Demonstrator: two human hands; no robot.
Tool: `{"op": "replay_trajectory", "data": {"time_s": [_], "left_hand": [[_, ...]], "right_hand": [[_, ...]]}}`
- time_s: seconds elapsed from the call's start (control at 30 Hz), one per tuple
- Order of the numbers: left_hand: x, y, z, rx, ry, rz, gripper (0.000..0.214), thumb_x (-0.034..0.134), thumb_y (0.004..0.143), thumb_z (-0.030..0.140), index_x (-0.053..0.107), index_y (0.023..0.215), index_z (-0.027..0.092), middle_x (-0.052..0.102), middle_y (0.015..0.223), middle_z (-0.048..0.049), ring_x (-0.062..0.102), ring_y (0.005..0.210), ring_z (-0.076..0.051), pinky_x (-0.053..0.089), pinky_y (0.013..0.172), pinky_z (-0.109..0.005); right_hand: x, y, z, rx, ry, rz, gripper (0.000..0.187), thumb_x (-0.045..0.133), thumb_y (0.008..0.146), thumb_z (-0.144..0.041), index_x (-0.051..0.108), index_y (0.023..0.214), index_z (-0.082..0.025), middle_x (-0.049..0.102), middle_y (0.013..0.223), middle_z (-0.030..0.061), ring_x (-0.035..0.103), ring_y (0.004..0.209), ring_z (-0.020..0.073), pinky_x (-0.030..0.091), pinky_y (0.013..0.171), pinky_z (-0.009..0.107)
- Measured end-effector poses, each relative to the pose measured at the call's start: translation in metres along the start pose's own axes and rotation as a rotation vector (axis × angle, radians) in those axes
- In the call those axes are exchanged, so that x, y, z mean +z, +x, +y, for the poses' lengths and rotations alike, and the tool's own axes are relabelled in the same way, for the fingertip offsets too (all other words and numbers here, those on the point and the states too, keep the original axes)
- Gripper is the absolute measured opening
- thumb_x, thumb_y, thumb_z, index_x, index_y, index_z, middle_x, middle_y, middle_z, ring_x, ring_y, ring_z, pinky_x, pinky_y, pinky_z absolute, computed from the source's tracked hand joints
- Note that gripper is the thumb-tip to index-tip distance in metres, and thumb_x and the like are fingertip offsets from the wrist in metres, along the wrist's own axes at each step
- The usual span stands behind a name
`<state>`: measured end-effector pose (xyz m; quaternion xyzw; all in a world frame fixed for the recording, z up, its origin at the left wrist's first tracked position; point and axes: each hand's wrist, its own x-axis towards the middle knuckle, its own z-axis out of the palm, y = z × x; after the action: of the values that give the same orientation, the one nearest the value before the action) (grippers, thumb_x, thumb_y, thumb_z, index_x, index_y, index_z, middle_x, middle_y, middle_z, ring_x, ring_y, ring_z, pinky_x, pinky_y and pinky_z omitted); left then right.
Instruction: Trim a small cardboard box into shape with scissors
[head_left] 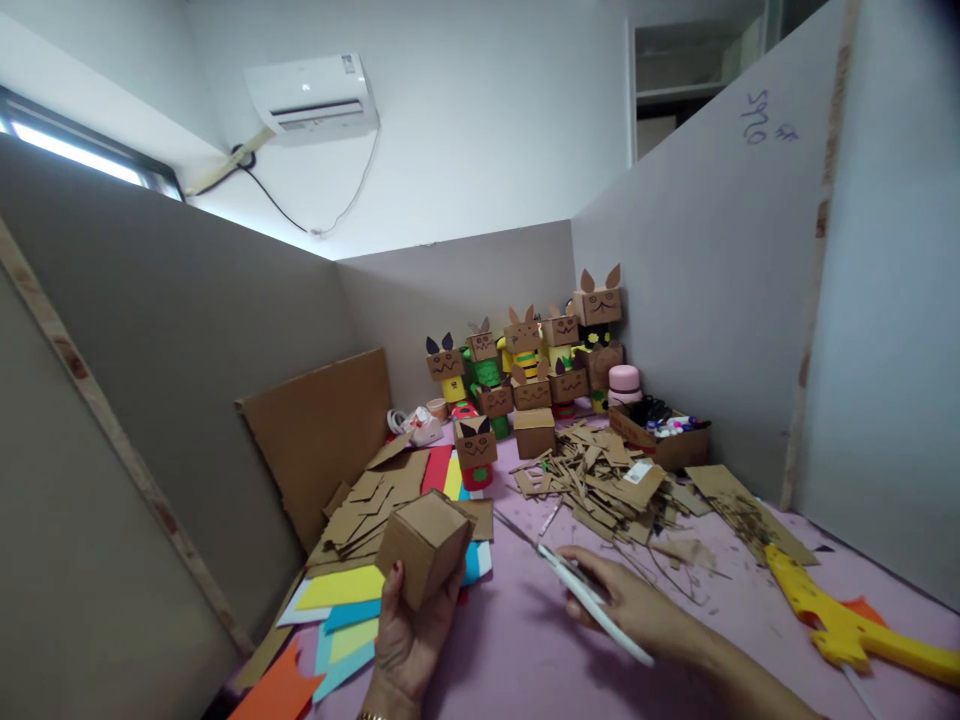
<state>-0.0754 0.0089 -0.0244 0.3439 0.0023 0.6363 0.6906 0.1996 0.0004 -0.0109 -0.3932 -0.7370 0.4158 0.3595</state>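
Head-worn camera looks forward and down, close over the table.

Bare pink tabletop near front; cardboard scraps, figures block rear.

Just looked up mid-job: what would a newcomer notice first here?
A crowd of eared cardboard figures stands at the back of the pink table, with a heap of scraps in front. Up close, the left hand holds a cardboard box and the right hand grips scissors; a yellow glue gun lies at far right.
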Motion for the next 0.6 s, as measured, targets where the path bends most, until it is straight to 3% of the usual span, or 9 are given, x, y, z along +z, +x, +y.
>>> {"op": "replay_trajectory", "data": {"time_s": [0.13, 0.27, 0.37, 0.47, 0.53, 0.6], "left_hand": [[0.006, -0.001, -0.001, -0.042, 0.026, -0.029, 0.047, 0.046, 0.087, 0.028, 0.044, 0.134, 0.029, 0.056, 0.133, -0.0101, 0.040, 0.129, -0.028, 0.019, 0.111, -0.045], [0.012, -0.002, -0.006, -0.044, 0.030, 0.020, 0.038, 0.051, 0.084, 0.023, 0.059, 0.121, 0.029, 0.062, 0.128, -0.0070, 0.047, 0.125, -0.029, 0.028, 0.109, -0.045], [0.014, -0.005, -0.011, -0.081, 0.039, 0.202, 0.036, 0.059, 0.079, 0.020, 0.063, 0.115, 0.026, 0.068, 0.119, -0.0075, 0.056, 0.116, -0.029, 0.039, 0.102, -0.044], [0.019, -0.010, -0.019, -0.173, 0.060, 0.426, 0.035, 0.067, 0.073, 0.017, 0.067, 0.108, 0.021, 0.076, 0.099, -0.0078, 0.068, 0.095, -0.025, 0.052, 0.088, -0.037], [0.026, -0.013, -0.025, -0.256, 0.116, 0.474, 0.033, 0.072, 0.068, 0.014, 0.070, 0.101, 0.018, 0.078, 0.087, -0.0070, 0.071, 0.080, -0.022, 0.055, 0.078, -0.032], [0.035, -0.015, -0.031, -0.340, 0.175, 0.431, 0.032, 0.077, 0.063, 0.018, 0.072, 0.094, 0.014, 0.078, 0.082, -0.0084, 0.071, 0.080, -0.023, 0.055, 0.077, -0.031]], "right_hand": [[0.000, 0.001, 0.010, 0.076, -0.373, 0.207, 0.056, 0.063, 0.067, -0.019, 0.056, 0.122, -0.015, 0.064, 0.107, 0.0135, 0.057, 0.099, 0.0289, 0.042, 0.087, 0.039], [-0.001, -0.002, 0.012, 0.043, -0.486, 0.166, 0.059, 0.060, 0.067, -0.015, 0.056, 0.125, -0.017, 0.061, 0.104, 0.0124, 0.054, 0.102, 0.0280, 0.041, 0.090, 0.037], [-0.004, -0.001, 0.004, -0.020, -0.455, 0.182, 0.044, 0.062, 0.070, -0.021, 0.065, 0.114, -0.021, 0.060, 0.100, 0.0102, 0.053, 0.099, 0.0278, 0.041, 0.087, 0.037], [-0.003, 0.000, -0.005, -0.052, -0.245, 0.292, 0.023, 0.057, 0.080, -0.030, 0.071, 0.093, -0.018, 0.064, 0.091, 0.0100, 0.056, 0.091, 0.0264, 0.041, 0.082, 0.037], [0.003, 0.002, -0.009, -0.064, -0.083, 0.304, 0.024, 0.055, 0.082, -0.034, 0.070, 0.085, -0.017, 0.067, 0.083, 0.0081, 0.059, 0.081, 0.0231, 0.043, 0.073, 0.033], [0.011, 0.003, -0.009, -0.067, -0.014, 0.281, 0.025, 0.056, 0.082, -0.038, 0.069, 0.087, -0.016, 0.068, 0.081, 0.0058, 0.060, 0.073, 0.0195, 0.044, 0.065, 0.028]]}}
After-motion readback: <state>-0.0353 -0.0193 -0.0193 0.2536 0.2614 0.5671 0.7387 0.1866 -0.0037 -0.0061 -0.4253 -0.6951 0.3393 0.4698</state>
